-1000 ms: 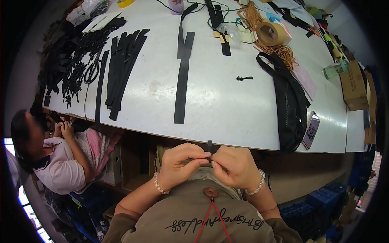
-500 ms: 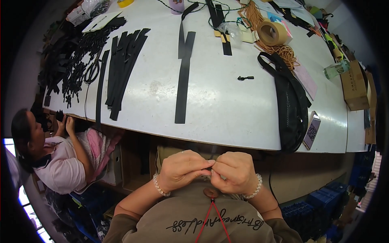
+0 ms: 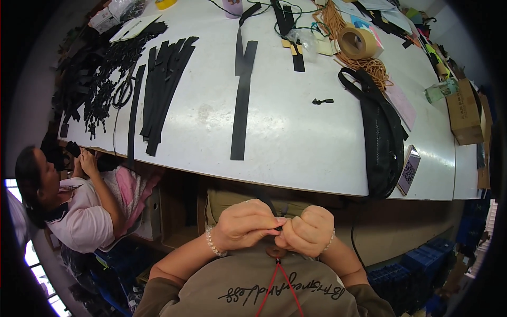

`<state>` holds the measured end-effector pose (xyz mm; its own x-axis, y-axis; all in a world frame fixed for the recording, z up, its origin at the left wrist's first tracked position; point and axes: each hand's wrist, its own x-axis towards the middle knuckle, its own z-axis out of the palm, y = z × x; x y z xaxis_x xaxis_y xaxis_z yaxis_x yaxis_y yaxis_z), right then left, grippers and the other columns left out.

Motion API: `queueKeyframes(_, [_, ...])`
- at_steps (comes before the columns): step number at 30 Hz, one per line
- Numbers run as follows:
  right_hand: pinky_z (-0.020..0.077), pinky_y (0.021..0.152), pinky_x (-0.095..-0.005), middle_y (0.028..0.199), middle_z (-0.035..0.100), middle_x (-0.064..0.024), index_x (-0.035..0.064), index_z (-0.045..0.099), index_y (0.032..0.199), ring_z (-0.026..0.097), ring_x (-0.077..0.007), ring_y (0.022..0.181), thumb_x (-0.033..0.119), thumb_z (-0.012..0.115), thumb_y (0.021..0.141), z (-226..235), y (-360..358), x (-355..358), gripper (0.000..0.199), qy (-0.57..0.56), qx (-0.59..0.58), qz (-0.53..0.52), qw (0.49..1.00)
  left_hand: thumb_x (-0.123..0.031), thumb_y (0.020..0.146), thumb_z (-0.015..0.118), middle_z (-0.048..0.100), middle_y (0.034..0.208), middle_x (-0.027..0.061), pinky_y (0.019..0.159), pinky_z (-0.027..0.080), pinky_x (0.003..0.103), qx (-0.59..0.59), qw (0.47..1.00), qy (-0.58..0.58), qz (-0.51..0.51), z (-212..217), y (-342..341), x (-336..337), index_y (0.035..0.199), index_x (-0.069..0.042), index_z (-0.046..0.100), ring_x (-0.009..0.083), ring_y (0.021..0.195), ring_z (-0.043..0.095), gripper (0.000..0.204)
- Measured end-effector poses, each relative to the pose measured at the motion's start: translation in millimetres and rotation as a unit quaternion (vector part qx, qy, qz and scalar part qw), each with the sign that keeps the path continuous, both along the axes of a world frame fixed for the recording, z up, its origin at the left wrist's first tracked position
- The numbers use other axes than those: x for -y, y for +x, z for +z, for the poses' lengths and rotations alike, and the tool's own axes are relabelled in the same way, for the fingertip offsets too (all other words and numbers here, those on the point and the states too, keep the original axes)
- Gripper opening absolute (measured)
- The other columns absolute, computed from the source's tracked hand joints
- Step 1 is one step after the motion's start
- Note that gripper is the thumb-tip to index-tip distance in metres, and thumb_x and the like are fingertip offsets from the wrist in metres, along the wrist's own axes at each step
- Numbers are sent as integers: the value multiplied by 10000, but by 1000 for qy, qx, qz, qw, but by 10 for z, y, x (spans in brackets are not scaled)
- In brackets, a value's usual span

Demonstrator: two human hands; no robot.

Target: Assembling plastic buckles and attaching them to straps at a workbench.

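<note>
My left hand (image 3: 247, 224) and my right hand (image 3: 306, 231) are pressed together close to my chest, below the near edge of the white table (image 3: 296, 132). Their fingertips pinch a small black piece (image 3: 278, 226) between them; most of it is hidden by my fingers. A thin black strip runs up from the hands toward the table edge. On the table, straight ahead, lies a long black strap (image 3: 241, 103). A small black zipper pull (image 3: 322, 101) lies by itself to the right of the strap.
A black bag (image 3: 381, 134) and a phone (image 3: 408, 170) lie at the right near edge. Bundles of black strips (image 3: 161, 90) and small black parts (image 3: 95, 79) cover the left. A tape roll (image 3: 357, 42) and orange cord (image 3: 372, 66) are farther back. Another person (image 3: 68, 206) sits at my left.
My hands have drawn lower and closer to my chest, still pinching the small black piece. The person at my left has shifted an arm slightly.
</note>
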<state>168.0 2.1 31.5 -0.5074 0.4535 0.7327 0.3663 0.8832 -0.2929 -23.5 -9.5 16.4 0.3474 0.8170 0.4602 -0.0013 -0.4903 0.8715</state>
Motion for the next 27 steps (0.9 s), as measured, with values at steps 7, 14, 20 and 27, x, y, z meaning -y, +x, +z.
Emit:
queueKeyframes(7, [340, 405, -294, 600, 448, -16, 49, 583, 710, 419, -164, 454, 57, 659, 718, -155, -121, 104, 76, -195, -154, -29, 968, 6, 707, 749, 629, 784, 69, 590, 478, 298, -42, 997, 52, 27, -1, 23, -50, 950, -24, 698, 213, 690, 613, 250])
queueKeyframes(14, [344, 404, -282, 588, 464, -35, 30, 583, 724, 436, -182, 448, -6, 629, 665, -171, -91, 0, 83, -77, -109, -9, 991, 3, 729, 746, 640, 790, 80, 594, 484, 288, -40, 999, -1, 37, -8, 33, -34, 970, -23, 696, 203, 681, 612, 248])
queueKeyframes(20, [413, 440, -297, 644, 551, -62, 30, 600, 777, 537, -206, 511, -40, 643, 645, 18, -110, -48, 155, -319, -133, 1, 938, -50, 719, 772, 650, 775, 67, 592, 482, 277, -64, 992, 44, 98, -22, -17, -74, 957, -20, 707, 189, 673, 616, 248])
queueKeyframes(27, [427, 453, -300, 637, 548, -50, 33, 600, 798, 551, -206, 520, -14, 706, 633, -17, -68, -31, 202, -282, -98, 5, 954, -66, 691, 802, 637, 805, 51, 585, 493, 280, -66, 991, 72, 90, 24, 13, -84, 933, -45, 710, 190, 668, 613, 260])
